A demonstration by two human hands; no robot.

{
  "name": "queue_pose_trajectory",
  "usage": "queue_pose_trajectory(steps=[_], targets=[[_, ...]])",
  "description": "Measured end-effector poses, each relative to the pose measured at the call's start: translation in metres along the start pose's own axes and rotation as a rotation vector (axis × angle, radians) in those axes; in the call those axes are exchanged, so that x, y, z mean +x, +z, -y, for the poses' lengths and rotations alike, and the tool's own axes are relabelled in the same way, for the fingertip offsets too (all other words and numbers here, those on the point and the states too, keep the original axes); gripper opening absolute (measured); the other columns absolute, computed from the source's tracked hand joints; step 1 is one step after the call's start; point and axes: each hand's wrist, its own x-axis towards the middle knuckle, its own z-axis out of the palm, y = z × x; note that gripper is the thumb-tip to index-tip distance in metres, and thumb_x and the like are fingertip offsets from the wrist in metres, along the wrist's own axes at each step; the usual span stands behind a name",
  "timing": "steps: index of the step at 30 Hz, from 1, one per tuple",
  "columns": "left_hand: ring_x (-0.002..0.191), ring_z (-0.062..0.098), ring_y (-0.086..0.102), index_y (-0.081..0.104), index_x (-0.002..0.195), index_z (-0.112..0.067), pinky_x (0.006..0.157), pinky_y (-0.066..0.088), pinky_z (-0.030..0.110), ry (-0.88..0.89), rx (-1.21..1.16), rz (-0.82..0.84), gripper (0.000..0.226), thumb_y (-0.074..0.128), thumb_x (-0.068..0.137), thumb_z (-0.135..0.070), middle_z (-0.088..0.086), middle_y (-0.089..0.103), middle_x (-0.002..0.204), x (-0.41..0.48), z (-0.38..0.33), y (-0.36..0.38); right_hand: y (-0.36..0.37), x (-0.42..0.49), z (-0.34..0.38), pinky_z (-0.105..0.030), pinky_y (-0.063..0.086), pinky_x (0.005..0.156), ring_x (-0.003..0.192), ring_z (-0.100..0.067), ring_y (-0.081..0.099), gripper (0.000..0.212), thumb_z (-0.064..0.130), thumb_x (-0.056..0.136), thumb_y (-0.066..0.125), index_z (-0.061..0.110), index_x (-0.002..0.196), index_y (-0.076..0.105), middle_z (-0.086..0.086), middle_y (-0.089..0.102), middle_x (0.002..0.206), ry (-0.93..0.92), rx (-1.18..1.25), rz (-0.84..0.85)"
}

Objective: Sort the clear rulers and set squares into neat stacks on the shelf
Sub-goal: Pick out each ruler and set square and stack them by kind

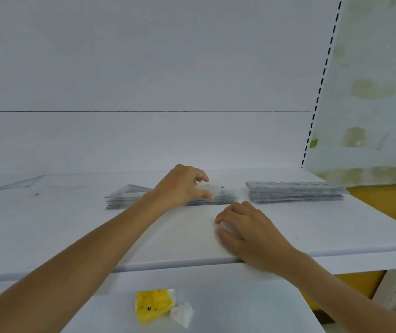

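A stack of clear set squares lies mid-shelf on the white shelf. My left hand arches over the stack's right part, thumb at its front edge and fingers curled over the top, pinching the upper pieces. To the right is a neat stack of clear rulers. My right hand rests on the shelf just in front of the gap between the two stacks. Its fingers are bent and blurred, with a pale smear under them. Whether it holds anything cannot be told. Loose clear set squares lie at the far left.
A slotted upright and a pale patterned panel close off the shelf on the right. On the lower shelf sit a yellow packet and a crumpled clear wrapper. Yellow boards stand at the right.
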Motion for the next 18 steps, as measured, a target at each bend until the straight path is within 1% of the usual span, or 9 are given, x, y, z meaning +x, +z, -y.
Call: queue_pose_trajectory(steps=[2,6,9,11,14,16,18], targets=[[0.092,0.008,0.057,0.064,0.111,-0.021,0.079,0.045,0.022,-0.006,-0.007,0.011,0.056,0.08,0.063,-0.045,-0.003,0.064,0.108,0.003,0.004,0.006,0.002,-0.001,-0.001,-0.026,0.034,0.089,0.106,-0.01,0.041,0.028,0.036,0.093,0.041,0.026,0.115,0.055,0.011,0.053,0.115,-0.008,-0.002,-0.006],[0.09,0.007,0.056,0.065,0.108,-0.018,0.076,0.041,0.019,-0.015,-0.039,0.021,0.054,0.081,0.063,-0.042,-0.002,0.064,0.105,0.009,0.009,0.011,0.004,-0.001,-0.002,-0.024,0.034,0.089,0.104,-0.01,0.041,0.029,0.036,0.093,0.041,0.026,0.116,0.055,0.011,0.054,0.115,-0.003,0.002,-0.022],[0.092,0.008,0.057,0.065,0.107,-0.017,0.077,0.042,0.02,-0.009,-0.051,0.02,0.051,0.081,0.065,-0.041,-0.001,0.064,0.105,0.011,0.01,0.013,0.004,-0.002,-0.001,-0.025,0.034,0.087,0.102,-0.011,0.042,0.029,0.036,0.093,0.041,0.025,0.115,0.056,0.011,0.055,0.115,-0.007,-0.001,-0.04],[0.093,0.009,0.056,0.063,0.109,-0.017,0.079,0.044,0.022,-0.005,-0.026,0.044,0.051,0.078,0.068,-0.042,-0.001,0.063,0.108,0.012,0.01,0.014,0.004,-0.002,0.0,-0.025,0.035,0.087,0.102,-0.011,0.043,0.028,0.036,0.093,0.041,0.025,0.114,0.056,0.011,0.055,0.115,-0.002,-0.011,-0.042],[0.103,0.013,0.055,0.06,0.116,-0.019,0.086,0.045,0.029,0.016,0.077,0.071,0.052,0.07,0.074,-0.049,-0.001,0.061,0.115,0.012,0.01,0.015,0.003,-0.001,0.001,-0.025,0.035,0.088,0.103,-0.012,0.043,0.027,0.036,0.092,0.043,0.025,0.113,0.057,0.011,0.056,0.113,0.005,-0.015,-0.031],[0.112,0.015,0.05,0.057,0.121,-0.021,0.09,0.043,0.032,0.045,0.156,0.066,0.055,0.063,0.078,-0.055,-0.002,0.058,0.122,0.01,0.011,0.015,0.002,0.001,0.001,-0.024,0.035,0.087,0.103,-0.011,0.043,0.026,0.037,0.091,0.045,0.026,0.112,0.057,0.011,0.055,0.112,0.016,-0.007,-0.023],[0.118,0.015,0.045,0.055,0.124,-0.024,0.093,0.039,0.033,0.071,0.182,0.043,0.057,0.056,0.08,-0.06,-0.003,0.054,0.128,0.007,0.014,0.011,0.0,0.003,0.001,-0.02,0.033,0.085,0.103,-0.008,0.042,0.025,0.037,0.09,0.048,0.027,0.11,0.058,0.012,0.054,0.111,0.037,0.005,-0.006]])
